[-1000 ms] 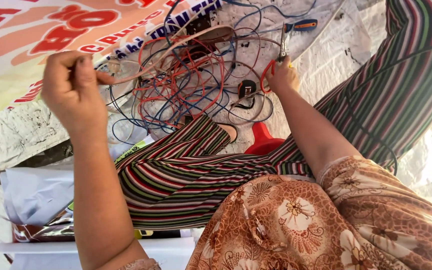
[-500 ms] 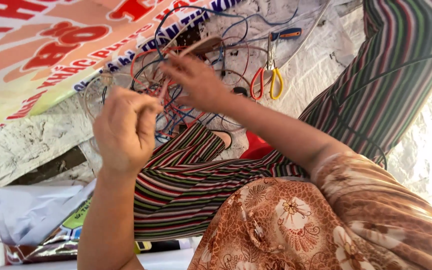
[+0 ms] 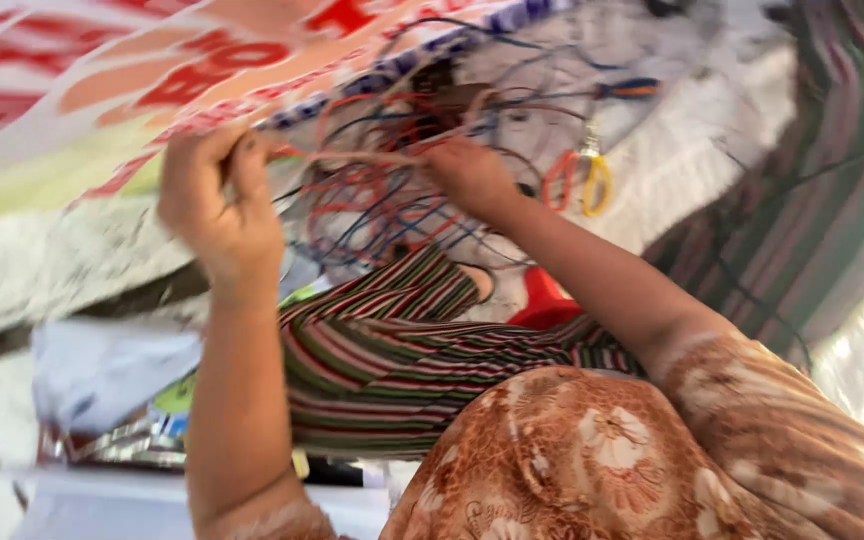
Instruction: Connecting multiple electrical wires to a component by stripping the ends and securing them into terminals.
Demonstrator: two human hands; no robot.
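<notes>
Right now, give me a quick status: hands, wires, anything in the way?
Left hand raised, pinching a wire end. Right hand down in the wires. Pliers lie beside the tangle, untouched. View blurred.

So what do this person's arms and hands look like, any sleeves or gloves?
Both hands are bare: no gloves, and no rings or watch that I can make out in the blur. The left hand and right hand lead to forearms that are bare too. Near the bottom edge, short sleeves begin, of an orange-brown fabric with a pale flower print.
</notes>
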